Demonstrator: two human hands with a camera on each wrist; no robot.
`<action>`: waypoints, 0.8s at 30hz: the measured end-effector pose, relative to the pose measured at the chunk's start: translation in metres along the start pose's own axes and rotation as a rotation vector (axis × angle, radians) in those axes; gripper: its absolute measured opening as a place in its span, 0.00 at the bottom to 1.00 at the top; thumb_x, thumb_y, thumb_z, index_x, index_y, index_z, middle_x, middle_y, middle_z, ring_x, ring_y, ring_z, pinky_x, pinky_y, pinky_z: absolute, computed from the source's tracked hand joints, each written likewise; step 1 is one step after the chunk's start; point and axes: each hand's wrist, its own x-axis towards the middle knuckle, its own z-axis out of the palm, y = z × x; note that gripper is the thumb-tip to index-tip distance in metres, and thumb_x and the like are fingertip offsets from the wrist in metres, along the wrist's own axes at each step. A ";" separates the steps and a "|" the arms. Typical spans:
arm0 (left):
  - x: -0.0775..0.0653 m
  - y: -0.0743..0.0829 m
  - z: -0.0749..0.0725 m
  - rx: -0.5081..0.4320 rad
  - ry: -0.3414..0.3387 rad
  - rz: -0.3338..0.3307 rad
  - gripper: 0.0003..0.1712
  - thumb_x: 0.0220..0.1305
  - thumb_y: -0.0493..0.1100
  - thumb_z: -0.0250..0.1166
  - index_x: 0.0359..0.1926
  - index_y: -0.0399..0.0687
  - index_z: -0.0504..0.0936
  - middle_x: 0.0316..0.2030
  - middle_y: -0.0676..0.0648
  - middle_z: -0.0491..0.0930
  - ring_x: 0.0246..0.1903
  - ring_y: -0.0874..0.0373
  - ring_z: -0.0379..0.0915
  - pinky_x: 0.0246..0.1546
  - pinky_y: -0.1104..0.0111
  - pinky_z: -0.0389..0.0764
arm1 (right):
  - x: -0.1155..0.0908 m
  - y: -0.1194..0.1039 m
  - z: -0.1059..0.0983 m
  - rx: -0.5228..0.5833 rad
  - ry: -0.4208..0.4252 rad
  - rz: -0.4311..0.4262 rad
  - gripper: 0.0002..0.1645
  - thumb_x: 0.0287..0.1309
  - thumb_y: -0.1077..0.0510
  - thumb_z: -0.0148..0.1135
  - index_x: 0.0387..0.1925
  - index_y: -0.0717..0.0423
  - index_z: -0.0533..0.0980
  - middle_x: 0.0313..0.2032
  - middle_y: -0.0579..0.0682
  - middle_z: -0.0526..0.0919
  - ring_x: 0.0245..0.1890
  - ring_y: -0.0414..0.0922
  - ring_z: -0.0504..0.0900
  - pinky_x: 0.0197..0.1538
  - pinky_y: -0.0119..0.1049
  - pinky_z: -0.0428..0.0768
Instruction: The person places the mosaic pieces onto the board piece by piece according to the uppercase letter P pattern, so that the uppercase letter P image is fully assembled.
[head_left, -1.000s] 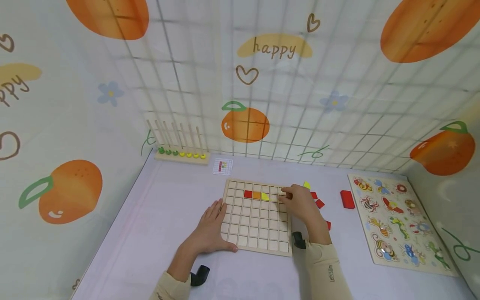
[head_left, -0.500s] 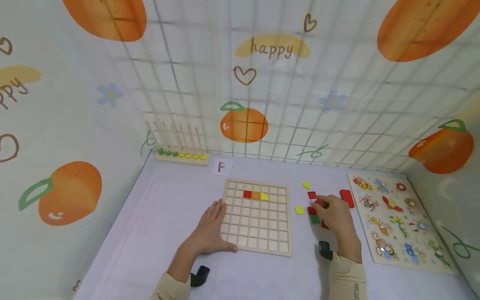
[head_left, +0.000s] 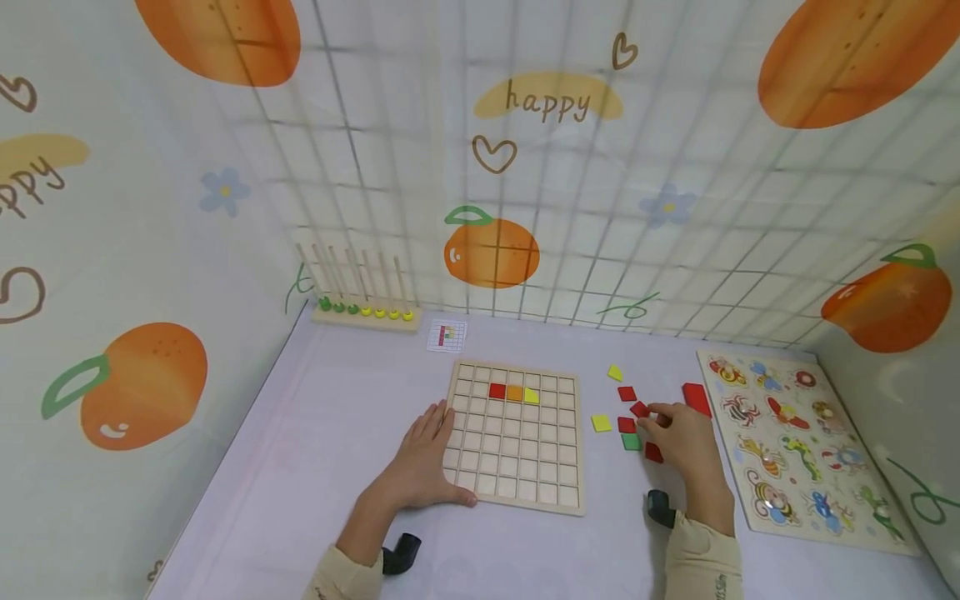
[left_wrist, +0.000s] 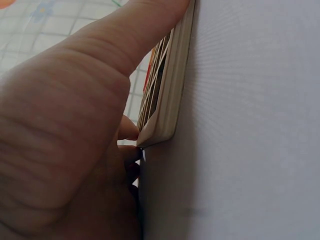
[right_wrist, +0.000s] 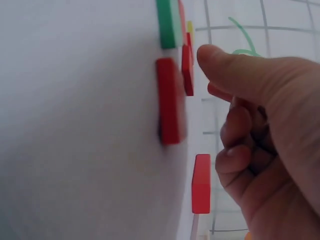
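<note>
My left hand (head_left: 420, 462) lies spread at the near-left corner of a wooden grid board (head_left: 482, 454). Its fingers touch the left edge and the thumb the front edge; the left wrist view shows the thumb (left_wrist: 115, 40) against the rim. One board row holds a red tile (head_left: 497, 391), an orange tile (head_left: 514, 392) and a yellow piece (head_left: 531, 396). Right of the board, my right hand (head_left: 681, 437) has thumb and index fingertips at a loose red tile (head_left: 638, 409). In the right wrist view, thumb and index (right_wrist: 235, 70) stand apart just above the flat tile (right_wrist: 187, 70).
Loose red, green and yellow pieces lie around, including a green tile (head_left: 632, 442) and a yellow square (head_left: 602, 423). A red block (head_left: 697, 400) and an insect puzzle board (head_left: 795, 442) are farther right. A pattern card (head_left: 447, 336) and a bead-peg stand (head_left: 367, 317) are behind.
My right hand has left the right side of the board, moved right to the loose tiles, then shifted slightly nearer me to a red one. My left hand stays put.
</note>
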 end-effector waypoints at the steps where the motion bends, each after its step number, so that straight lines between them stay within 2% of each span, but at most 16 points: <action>1: 0.000 0.000 0.000 -0.002 0.000 0.000 0.85 0.34 0.74 0.81 0.81 0.39 0.45 0.82 0.39 0.38 0.82 0.43 0.30 0.81 0.46 0.43 | 0.000 0.001 0.001 -0.002 0.001 -0.001 0.28 0.64 0.51 0.70 0.62 0.60 0.79 0.35 0.55 0.79 0.37 0.49 0.75 0.31 0.33 0.75; 10: 0.000 0.000 0.000 0.001 0.001 -0.004 0.85 0.33 0.75 0.80 0.81 0.39 0.45 0.82 0.39 0.38 0.82 0.43 0.30 0.81 0.46 0.43 | 0.002 0.003 0.004 0.017 0.001 0.022 0.30 0.63 0.51 0.70 0.62 0.61 0.78 0.34 0.55 0.80 0.37 0.49 0.75 0.30 0.33 0.74; 24: 0.000 -0.001 0.000 0.010 -0.004 0.000 0.85 0.34 0.75 0.80 0.81 0.39 0.44 0.82 0.40 0.38 0.82 0.44 0.30 0.81 0.46 0.43 | 0.006 0.007 0.006 0.030 -0.005 0.053 0.31 0.64 0.50 0.69 0.64 0.63 0.77 0.38 0.57 0.84 0.41 0.51 0.76 0.31 0.31 0.76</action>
